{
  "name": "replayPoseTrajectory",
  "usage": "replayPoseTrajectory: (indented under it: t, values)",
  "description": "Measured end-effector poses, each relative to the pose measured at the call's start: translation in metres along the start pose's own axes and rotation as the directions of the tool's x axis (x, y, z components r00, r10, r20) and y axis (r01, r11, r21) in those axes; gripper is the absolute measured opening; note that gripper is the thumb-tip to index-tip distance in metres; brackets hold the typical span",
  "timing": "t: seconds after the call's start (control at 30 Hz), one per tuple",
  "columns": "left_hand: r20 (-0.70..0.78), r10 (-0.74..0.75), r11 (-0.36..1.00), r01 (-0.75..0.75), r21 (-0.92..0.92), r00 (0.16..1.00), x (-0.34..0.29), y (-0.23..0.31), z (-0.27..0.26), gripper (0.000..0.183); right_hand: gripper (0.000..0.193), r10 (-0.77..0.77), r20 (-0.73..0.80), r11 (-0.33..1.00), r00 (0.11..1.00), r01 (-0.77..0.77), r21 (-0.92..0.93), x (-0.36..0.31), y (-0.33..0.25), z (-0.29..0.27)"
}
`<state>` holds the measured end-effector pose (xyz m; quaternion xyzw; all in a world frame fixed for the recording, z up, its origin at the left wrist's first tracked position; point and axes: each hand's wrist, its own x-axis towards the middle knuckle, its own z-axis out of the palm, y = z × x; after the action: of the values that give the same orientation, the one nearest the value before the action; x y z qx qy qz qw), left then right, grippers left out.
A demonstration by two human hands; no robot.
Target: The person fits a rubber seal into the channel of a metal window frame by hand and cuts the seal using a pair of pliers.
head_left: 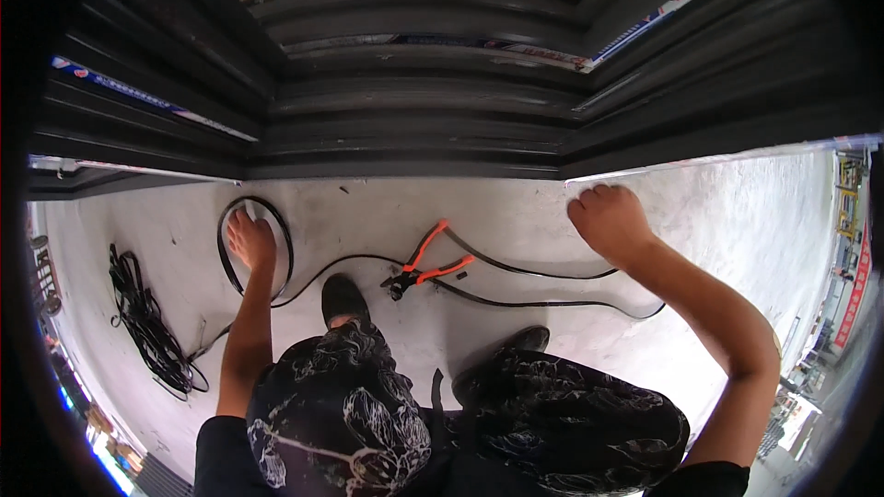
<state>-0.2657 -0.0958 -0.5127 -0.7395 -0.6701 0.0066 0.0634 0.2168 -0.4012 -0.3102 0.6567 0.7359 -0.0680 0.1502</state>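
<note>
My left hand (250, 237) is low over the floor, inside a round loop of thin black cord or strip (292, 253). Its fingers are a little apart and I see nothing in them. On the right, my right hand (610, 224) is curled closed near the lower edge of a black ribbed frame (414, 149); whatever its fingers hold, if anything, is hidden. Between my hands lie cutting pliers (427, 248) with orange-red handles spread apart. The black strip runs beside and beneath them and bends back on the right.
A tangled bundle of black strip (147, 327) rests on the pale floor (516, 221) at far left. Ribbed side pieces of the frame rise left (175, 46) and right (727, 83). My shoes (345, 299) are close to the strip. A red banner (854, 285) shows at the right rim.
</note>
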Motion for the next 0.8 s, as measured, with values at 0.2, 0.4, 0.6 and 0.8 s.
replayPoseTrajectory:
  t: [0.2,0.4,0.6,0.8]
  values:
    - [-0.043,0.075,0.965,-0.083,-0.249,0.996,-0.013,0.041,-0.032,0.028,0.030,0.265,0.028,0.937,0.964,-0.264,0.227,-0.059,-0.034,0.009]
    - [-0.091,0.584,0.719,-0.566,-0.405,0.807,-0.020,0.109,-0.083,0.022,0.039,0.379,0.074,0.790,0.922,-0.364,0.493,-0.052,-0.100,0.069]
    - [-0.238,0.699,0.613,-0.737,-0.284,0.674,-0.007,0.143,-0.108,0.037,0.043,0.515,-0.041,0.725,0.856,-0.410,0.553,-0.049,-0.092,0.079]
    - [-0.224,0.553,0.717,-0.595,-0.363,0.802,0.000,0.106,-0.095,0.038,0.059,0.829,-0.331,0.521,0.451,-0.406,0.751,-0.057,-0.016,0.037]
